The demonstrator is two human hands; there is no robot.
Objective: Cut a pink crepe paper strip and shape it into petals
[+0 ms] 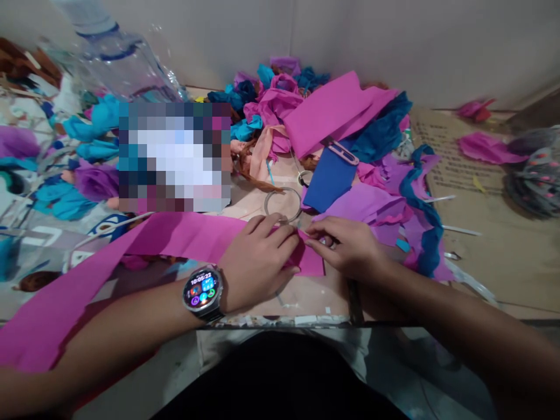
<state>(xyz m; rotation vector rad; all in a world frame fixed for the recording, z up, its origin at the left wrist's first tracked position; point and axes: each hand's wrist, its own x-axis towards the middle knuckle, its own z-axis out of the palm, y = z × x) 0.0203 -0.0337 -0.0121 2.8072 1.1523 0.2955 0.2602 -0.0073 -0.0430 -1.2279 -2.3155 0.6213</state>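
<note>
A long strip of pink crepe paper [175, 236] runs from the lower left across the table edge, its near end layered or folded under my hands. My left hand [258, 256], wearing a smartwatch, rests on that end, with fingers curled over it and the thumb against it. On the paper's right part, my right hand [352, 245] pinches the edge between thumb and fingers. A ring like a tape roll [282, 206] lies just beyond my left fingertips. Past my right hand are a folded blue paper piece [330, 178] and a pink-handled tool [343, 153], perhaps scissors.
A large clear bottle [126, 58] stands at the back left. Blue and purple crepe flowers [94, 178] crowd the left side. Pink sheets [332, 111] and purple paper [363, 201] pile up behind my right hand. Cardboard [485, 251] covers the right. A blurred-out patch hides something.
</note>
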